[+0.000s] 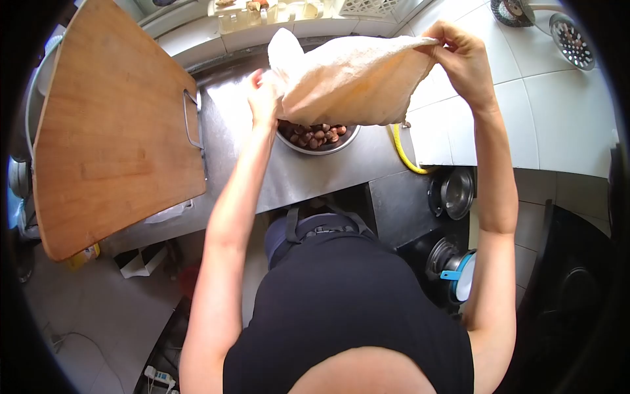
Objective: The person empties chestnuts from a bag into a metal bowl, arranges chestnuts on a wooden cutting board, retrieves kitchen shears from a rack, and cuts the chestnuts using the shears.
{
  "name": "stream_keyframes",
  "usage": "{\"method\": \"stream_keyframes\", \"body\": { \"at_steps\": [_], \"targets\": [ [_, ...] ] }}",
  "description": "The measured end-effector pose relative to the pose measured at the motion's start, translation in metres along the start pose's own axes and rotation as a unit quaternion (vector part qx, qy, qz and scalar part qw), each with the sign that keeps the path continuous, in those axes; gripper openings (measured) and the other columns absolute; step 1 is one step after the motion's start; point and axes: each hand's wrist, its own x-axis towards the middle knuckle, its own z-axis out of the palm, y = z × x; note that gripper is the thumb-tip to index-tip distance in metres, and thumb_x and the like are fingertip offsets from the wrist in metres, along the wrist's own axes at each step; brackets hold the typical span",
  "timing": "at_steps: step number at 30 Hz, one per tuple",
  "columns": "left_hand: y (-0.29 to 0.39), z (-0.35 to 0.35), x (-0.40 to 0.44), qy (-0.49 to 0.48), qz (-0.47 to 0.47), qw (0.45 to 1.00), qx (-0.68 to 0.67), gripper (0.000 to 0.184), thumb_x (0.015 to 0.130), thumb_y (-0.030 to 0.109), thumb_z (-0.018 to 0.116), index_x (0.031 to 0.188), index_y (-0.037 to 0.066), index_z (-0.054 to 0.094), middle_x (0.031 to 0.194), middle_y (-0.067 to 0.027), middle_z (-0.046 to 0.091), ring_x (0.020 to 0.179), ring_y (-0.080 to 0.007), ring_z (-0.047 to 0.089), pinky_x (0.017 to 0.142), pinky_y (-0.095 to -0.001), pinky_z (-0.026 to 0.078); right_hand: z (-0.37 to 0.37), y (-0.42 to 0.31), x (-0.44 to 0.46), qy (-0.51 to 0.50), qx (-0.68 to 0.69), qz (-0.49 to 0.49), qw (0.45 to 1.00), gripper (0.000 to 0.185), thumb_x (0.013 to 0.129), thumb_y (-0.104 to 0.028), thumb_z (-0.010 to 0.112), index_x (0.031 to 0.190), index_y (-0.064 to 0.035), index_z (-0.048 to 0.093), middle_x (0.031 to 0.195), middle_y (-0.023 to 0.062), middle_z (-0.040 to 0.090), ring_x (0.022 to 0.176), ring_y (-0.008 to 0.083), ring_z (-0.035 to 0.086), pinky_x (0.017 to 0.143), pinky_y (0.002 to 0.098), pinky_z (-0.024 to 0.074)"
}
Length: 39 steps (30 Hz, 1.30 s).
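A pale cloth point(357, 75) is stretched between my two hands above the steel counter. My right hand point(459, 62) pinches its upper right corner. At the cloth's left end, my left hand point(264, 98) grips the bunched edge, its fingers partly hidden by the fabric. Below the cloth stands a round metal bowl point(321, 152) holding several brown, rounded things point(318, 136) that look like nuts or chestnuts. The cloth covers the far side of the bowl from view.
On the left a large wooden board point(118, 144) stands upright on the steel counter point(230, 177). A yellow hose point(407, 157) hangs at the right. Metal pots point(456, 190) sit lower right, and a slotted skimmer point(571, 41) hangs on the tiled wall.
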Motion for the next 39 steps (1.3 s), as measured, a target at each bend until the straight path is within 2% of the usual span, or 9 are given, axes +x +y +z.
{"method": "stream_keyframes", "body": {
  "at_steps": [2, 6, 9, 13, 17, 19, 22, 30, 39],
  "targets": [
    [0.026, -0.012, -0.053, 0.145, 0.026, 0.987, -0.066, 0.021, 0.082, 0.013, 0.048, 0.095, -0.001, 0.041, 0.094, -0.0071, 0.043, 0.084, -0.0135, 0.042, 0.076, -0.0272, 0.037, 0.0, -0.003, -0.005, 0.007, -0.002, 0.012, 1.0, 0.004, 0.074, -0.003, 0.057, 0.072, -0.0024, 0.06, 0.062, -0.0008, 0.056, 0.059, 0.0054, 0.048, 0.056, 0.0194, 0.0419],
    [-0.022, -0.012, -0.148, -0.128, -0.102, 0.985, 0.051, 0.011, 0.076, 0.016, 0.055, 0.077, 0.006, 0.05, 0.074, -0.0003, 0.05, 0.073, -0.0093, 0.046, 0.066, -0.0235, 0.037, 0.006, -0.009, -0.012, 0.009, -0.033, 0.048, 0.998, 0.004, 0.073, -0.003, 0.057, 0.071, -0.0019, 0.059, 0.06, 0.0007, 0.055, 0.057, 0.0061, 0.048, 0.054, 0.0207, 0.0408],
    [-0.028, 0.039, -0.173, -0.384, -0.264, 0.885, 0.013, 0.049, 0.074, 0.023, 0.059, 0.115, 0.002, 0.042, 0.111, -0.0132, 0.049, 0.097, -0.0201, 0.049, 0.083, -0.0295, 0.038, 0.009, -0.01, -0.013, 0.016, -0.023, 0.069, 0.997, 0.004, 0.073, -0.004, 0.057, 0.071, -0.0012, 0.058, 0.059, 0.001, 0.054, 0.057, 0.0054, 0.048, 0.052, 0.02, 0.0403],
    [-0.021, 0.103, -0.17, -0.433, -0.302, 0.845, -0.083, 0.067, 0.07, 0.03, 0.065, 0.124, 0.007, 0.033, 0.128, -0.0136, 0.033, 0.115, -0.0222, 0.034, 0.091, -0.0377, 0.029, 0.005, -0.023, -0.011, 0.019, -0.007, 0.111, 0.994, 0.005, 0.074, -0.004, 0.056, 0.07, -0.0002, 0.058, 0.06, -0.0005, 0.053, 0.057, 0.0041, 0.047, 0.05, 0.018, 0.0387],
    [-0.012, 0.128, -0.171, -0.411, -0.36, 0.789, -0.28, 0.042, 0.072, 0.025, 0.065, 0.108, 0.009, 0.049, 0.108, -0.0059, 0.052, 0.112, -0.0146, 0.039, 0.086, -0.0343, 0.032, -0.003, -0.023, -0.01, 0.015, -0.003, 0.134, 0.991, 0.006, 0.076, -0.004, 0.057, 0.07, -0.0018, 0.055, 0.061, -0.0023, 0.051, 0.057, 0.0028, 0.045, 0.049, 0.0167, 0.0371],
    [0.001, 0.129, -0.179, -0.368, -0.399, 0.736, -0.405, 0.02, 0.077, 0.021, 0.061, 0.092, 0.009, 0.054, 0.085, -0.002, 0.058, 0.079, -0.0115, 0.055, 0.071, -0.024, 0.042, -0.006, -0.024, -0.008, 0.02, 0.019, 0.138, 0.99, 0.008, 0.077, -0.006, 0.057, 0.071, -0.0021, 0.054, 0.062, -0.0023, 0.051, 0.057, 0.0024, 0.045, 0.05, 0.0164, 0.0371],
    [0.011, 0.132, -0.184, -0.379, -0.434, 0.711, -0.402, 0.014, 0.078, 0.02, 0.061, 0.084, 0.01, 0.053, 0.074, -0.0013, 0.057, 0.077, -0.0106, 0.055, 0.068, -0.0245, 0.044, -0.011, -0.023, 0.006, 0.017, -0.001, 0.128, 0.992, 0.01, 0.078, -0.008, 0.057, 0.071, -0.0022, 0.054, 0.062, -0.0036, 0.05, 0.055, 0.0011, 0.043, 0.048, 0.0154, 0.033],
    [0.063, 0.128, -0.184, -0.388, -0.445, 0.619, -0.518, 0.012, 0.078, 0.019, 0.06, 0.079, 0.008, 0.056, 0.074, -0.0028, 0.057, 0.077, -0.0135, 0.056, 0.07, -0.0264, 0.044, -0.008, -0.029, 0.056, 0.019, -0.133, 0.062, 0.989, 0.014, 0.076, -0.016, 0.06, 0.071, -0.0028, 0.056, 0.057, -0.0006, 0.051, 0.052, 0.0027, 0.045, 0.046, 0.0161, 0.0346],
    [0.072, 0.124, -0.182, -0.393, -0.46, 0.619, -0.501, 0.013, 0.079, 0.019, 0.059, 0.076, 0.006, 0.057, 0.075, -0.0039, 0.058, 0.079, -0.0138, 0.055, 0.07, -0.0265, 0.044, 0.013, -0.003, 0.088, -0.032, -0.189, 0.08, 0.978, 0.014, 0.075, -0.016, 0.062, 0.07, -0.0036, 0.058, 0.059, 0.0024, 0.054, 0.052, 0.0064, 0.048, 0.047, 0.02, 0.0413]
  ]
}}
